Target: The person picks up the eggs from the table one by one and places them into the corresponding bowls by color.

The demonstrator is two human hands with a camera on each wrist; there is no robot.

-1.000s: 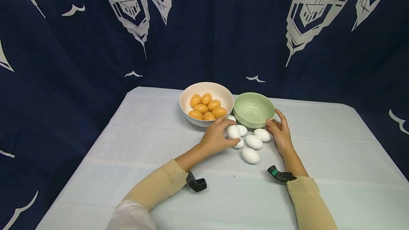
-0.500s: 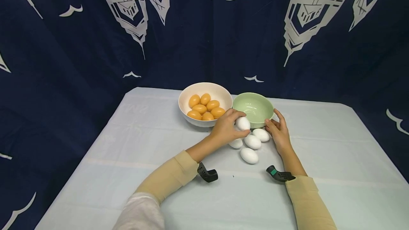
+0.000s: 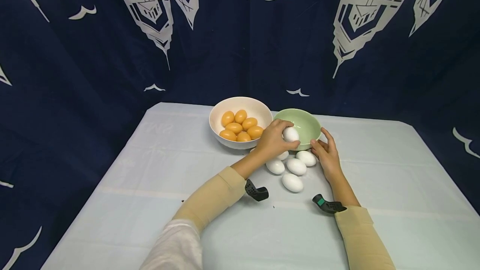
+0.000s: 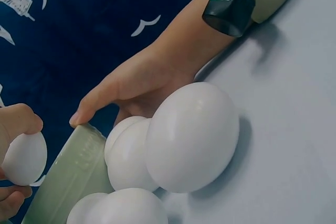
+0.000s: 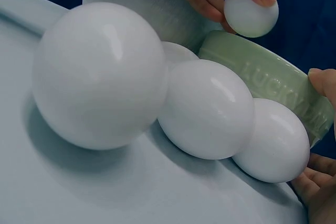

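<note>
One white egg [image 3: 291,134] is pinched in the left hand [image 3: 271,141], fingers and thumb clamped on it from opposite sides. Both wrist views show this egg above the rim of the green bowl [image 3: 307,126], near the bowl's left side. The right hand [image 3: 329,157] grips the green bowl at its right side, its fingers spread and curved against the wall, one fingertip up at the rim and others lower down. Raised lettering shows on the bowl's outer wall in the right wrist view.

On the counter [image 3: 131,203], in front of the green bowl, five loose eggs [image 3: 292,183] show plainly, all white. One of them sits just in front of the bowl near the right hand, another is partly behind the left hand, and one lies nearest the person. A sliver of white also shows beside the left wrist, too little to identify.

Just left of the green bowl stands a larger pale bowl [image 3: 258,109] with seven orange eggs [image 3: 234,128] visible in it. Both sleeves [image 3: 210,195] are beige, with a black device [image 3: 257,191] at each wrist. Behind the counter hangs a dark blue curtain [image 3: 225,61] printed with white buildings, points downward.
</note>
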